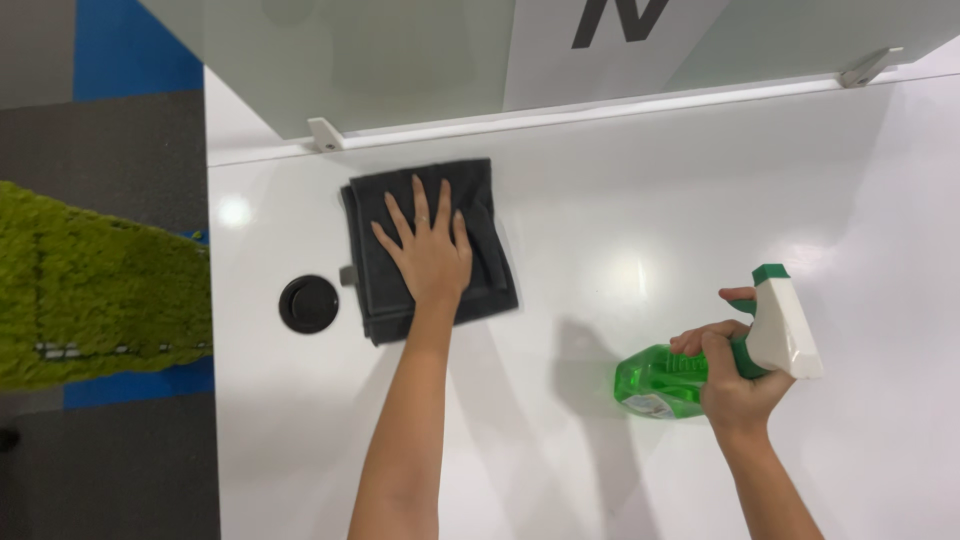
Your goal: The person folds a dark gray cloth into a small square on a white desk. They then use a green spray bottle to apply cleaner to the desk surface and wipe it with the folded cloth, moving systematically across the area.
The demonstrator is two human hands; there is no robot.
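So there's just the one head view here, looking straight down at a glossy white desk (pixel 620 200) with a frosted glass divider (pixel 400 60) running along its far edge. The person's left hand (pixel 430 250) lies flat on a folded dark grey cloth (pixel 375 265), fingers spread wide, palm pressing down, so it's not gripping anything, just resting open on top. The cloth sits near the back left of the desk, just in front of the divider rail, and right beside a round black cable cap (pixel 308 304) set into the surface. The right hand (pixel 735 385) is wrapped tight around the neck of a green spray bottle (pixel 665 380) with a white trigger head, bottle tipped over on its side-ish angle, held low over the desk, off to the right and well apart from the cloth. As for progress, honestly hard to call: the desk is shiny with light glare but no wet patch or streaks show up, so whether any spraying or wiping is done can't be told from this. Over the left edge there's grey and blue carpet plus a fuzzy green thing (pixel 90 290).
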